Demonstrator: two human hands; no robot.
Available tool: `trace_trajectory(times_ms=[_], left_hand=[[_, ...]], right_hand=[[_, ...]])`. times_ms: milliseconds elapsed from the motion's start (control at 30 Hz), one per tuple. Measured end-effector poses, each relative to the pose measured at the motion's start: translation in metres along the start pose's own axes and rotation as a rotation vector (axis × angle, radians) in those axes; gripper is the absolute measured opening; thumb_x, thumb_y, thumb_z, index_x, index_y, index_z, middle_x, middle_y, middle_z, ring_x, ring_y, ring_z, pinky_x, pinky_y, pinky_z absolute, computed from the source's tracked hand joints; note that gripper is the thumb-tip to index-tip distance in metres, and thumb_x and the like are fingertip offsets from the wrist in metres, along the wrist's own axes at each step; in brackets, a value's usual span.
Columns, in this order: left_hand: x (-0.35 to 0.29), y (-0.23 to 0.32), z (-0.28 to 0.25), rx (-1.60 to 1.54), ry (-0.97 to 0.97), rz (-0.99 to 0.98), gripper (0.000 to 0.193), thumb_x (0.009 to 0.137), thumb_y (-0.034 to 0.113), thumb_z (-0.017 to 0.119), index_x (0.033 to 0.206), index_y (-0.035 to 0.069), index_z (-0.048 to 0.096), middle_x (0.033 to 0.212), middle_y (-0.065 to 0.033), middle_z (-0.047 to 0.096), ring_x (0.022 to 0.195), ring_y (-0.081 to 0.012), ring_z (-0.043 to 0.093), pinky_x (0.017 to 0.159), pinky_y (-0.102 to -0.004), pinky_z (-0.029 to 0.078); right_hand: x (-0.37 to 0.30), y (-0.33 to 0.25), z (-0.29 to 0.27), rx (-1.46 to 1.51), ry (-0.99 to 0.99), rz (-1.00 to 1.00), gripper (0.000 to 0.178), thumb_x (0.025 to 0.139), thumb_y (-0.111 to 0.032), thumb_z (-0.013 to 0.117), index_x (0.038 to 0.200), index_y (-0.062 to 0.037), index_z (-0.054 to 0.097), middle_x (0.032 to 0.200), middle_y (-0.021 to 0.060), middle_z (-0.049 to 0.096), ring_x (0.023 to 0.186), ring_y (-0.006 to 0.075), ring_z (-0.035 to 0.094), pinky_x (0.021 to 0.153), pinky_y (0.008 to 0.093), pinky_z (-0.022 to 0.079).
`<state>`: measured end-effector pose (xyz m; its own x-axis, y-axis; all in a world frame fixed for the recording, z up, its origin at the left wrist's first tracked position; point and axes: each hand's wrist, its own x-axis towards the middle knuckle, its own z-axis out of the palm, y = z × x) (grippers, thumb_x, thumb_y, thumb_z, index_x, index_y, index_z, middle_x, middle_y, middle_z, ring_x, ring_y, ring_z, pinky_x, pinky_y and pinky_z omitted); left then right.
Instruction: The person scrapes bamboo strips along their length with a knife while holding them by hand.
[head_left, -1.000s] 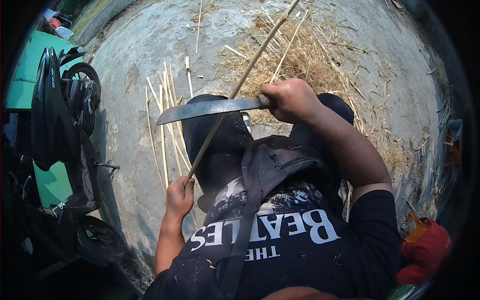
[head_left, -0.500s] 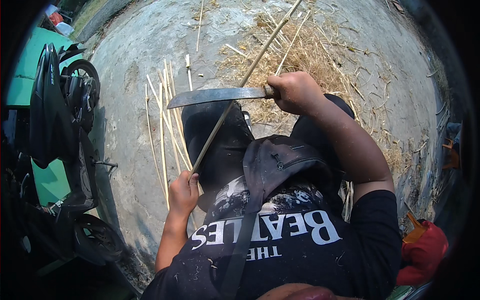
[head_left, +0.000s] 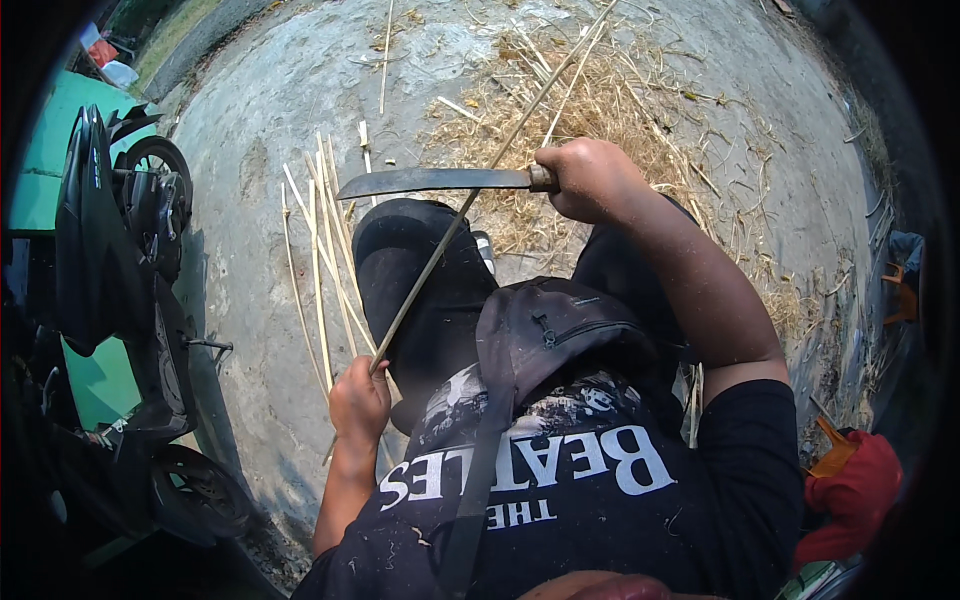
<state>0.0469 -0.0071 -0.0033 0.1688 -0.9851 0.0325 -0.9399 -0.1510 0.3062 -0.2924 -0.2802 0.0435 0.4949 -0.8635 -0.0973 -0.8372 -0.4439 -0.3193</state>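
Note:
My left hand (head_left: 359, 397) is closed around the lower end of a long, thin bamboo strip (head_left: 424, 272). The strip slants up and to the right across my left knee, its far end over the shavings. My right hand (head_left: 590, 180) grips the short wooden handle of a machete (head_left: 430, 180). Its wide grey blade points left and lies across the strip just beyond my knee, seeming to touch it. Several other pale strips (head_left: 318, 260) lie on the ground to the left of my leg.
A heap of curly shavings (head_left: 590, 110) covers the ground ahead. On the left a black motorcycle (head_left: 125, 230) stands close by. A red cloth (head_left: 850, 495) hangs over something orange at the lower right. A dark bag (head_left: 560, 330) rests against my front.
My left hand has shifted slightly down and left with the strip, which is angled a little differently. The machete stays across it, its blade turned slightly. The whole view has shifted a bit.

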Motion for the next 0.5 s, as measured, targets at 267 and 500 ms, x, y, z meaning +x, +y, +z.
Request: trace_trajectory(times_ms=[267, 500], left_hand=[[0.001, -0.008, -0.002, 0.033, -0.024, 0.023, 0.029, 0.101, 0.033, 0.063, 0.091, 0.006, 0.063, 0.075, -0.0194, 0.067, 0.070, -0.0454, 0.066, 0.059, -0.0529, 0.051], [0.010, -0.009, 0.004, 0.044, 0.018, 0.055, 0.023, 0.098, 0.029, 0.066, 0.093, 0.006, 0.062, 0.075, -0.0200, 0.067, 0.069, -0.0453, 0.066, 0.059, -0.0529, 0.051]], right_hand=[[0.012, 0.016, -0.008, 0.033, 0.044, 0.135, 0.019, 0.086, -0.014, 0.065, 0.103, -0.0122, 0.073, 0.093, 0.0179, 0.074, 0.091, 0.0365, 0.072, 0.081, 0.0493, 0.057], [0.007, 0.031, 0.003, 0.056, 0.046, 0.095, 0.015, 0.082, -0.016, 0.067, 0.096, -0.0109, 0.070, 0.089, 0.0179, 0.073, 0.089, 0.0384, 0.072, 0.079, 0.0495, 0.057]])
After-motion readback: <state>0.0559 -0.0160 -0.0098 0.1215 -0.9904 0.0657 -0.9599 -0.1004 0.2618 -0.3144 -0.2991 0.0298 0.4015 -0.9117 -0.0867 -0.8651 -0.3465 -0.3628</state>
